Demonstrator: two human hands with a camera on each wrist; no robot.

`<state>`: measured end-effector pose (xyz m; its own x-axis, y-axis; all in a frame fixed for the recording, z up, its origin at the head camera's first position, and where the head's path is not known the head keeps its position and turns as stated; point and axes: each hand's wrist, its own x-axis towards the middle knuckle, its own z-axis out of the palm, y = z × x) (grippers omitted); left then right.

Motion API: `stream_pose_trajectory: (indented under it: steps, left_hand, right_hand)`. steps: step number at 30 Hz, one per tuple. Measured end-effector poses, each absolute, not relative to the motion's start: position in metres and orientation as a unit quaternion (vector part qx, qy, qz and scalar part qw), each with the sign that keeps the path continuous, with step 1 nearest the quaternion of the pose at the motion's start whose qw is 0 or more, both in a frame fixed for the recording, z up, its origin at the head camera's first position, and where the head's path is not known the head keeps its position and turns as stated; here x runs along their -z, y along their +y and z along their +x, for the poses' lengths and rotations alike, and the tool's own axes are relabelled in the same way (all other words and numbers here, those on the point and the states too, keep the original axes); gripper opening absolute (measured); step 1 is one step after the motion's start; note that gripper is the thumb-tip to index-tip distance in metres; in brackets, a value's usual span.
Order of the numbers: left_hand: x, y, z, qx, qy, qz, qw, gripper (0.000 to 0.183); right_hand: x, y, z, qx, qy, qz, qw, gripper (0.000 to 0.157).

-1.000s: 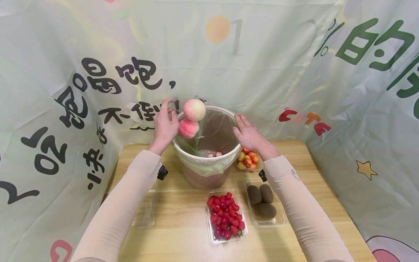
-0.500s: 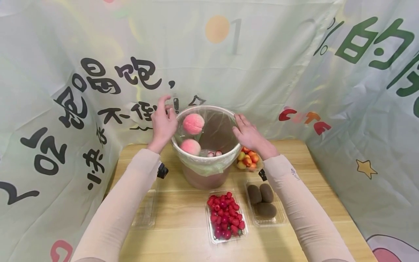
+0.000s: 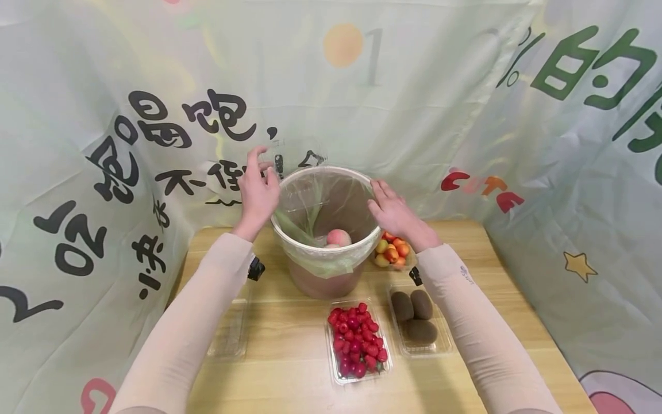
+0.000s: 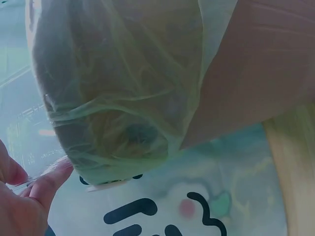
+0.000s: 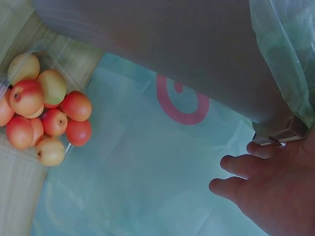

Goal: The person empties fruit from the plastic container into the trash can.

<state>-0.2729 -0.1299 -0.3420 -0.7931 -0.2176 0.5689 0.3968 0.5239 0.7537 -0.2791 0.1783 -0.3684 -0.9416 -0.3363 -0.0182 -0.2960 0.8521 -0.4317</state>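
Note:
A bin [image 3: 326,284] with a white rim and pale green liner bag [image 3: 323,267] stands on the table. My left hand [image 3: 258,195] is at its left rim and pinches a clear plastic box [image 3: 305,198], tipped over the opening. In the left wrist view, thumb and fingers [image 4: 51,182] grip the box's thin edge beside the liner. A pink-and-cream peach [image 3: 338,237] lies inside the bin, partly hidden by the near rim. My right hand [image 3: 395,213] rests on the right rim; its fingers [image 5: 241,166] stretch out along the bin's outside.
To the right of the bin stands a box of red-yellow fruits [image 5: 54,123]. Nearer are a clear box of red berries [image 3: 357,345] and one with kiwis [image 3: 420,332]. Another clear box [image 3: 230,330] lies at the left, partly behind the left sleeve. Printed cloth [image 3: 414,115] encloses the table.
Two peaches have slid out of the tilted clear box and dropped into the bin. The left hand has tipped the box a little further; the right hand has stayed on the rim.

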Motion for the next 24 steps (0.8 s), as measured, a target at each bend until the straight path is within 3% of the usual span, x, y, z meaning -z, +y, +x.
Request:
stream_pose_trajectory:
  steps: [24]
  left_hand:
    - [0.3401, -0.1331, -0.2668, 0.492, -0.817, -0.038, 0.299, 0.044]
  right_hand:
    - [0.3696, 0.1796, -0.2805, 0.215, 0.961, -0.166, 0.044, 0.07]
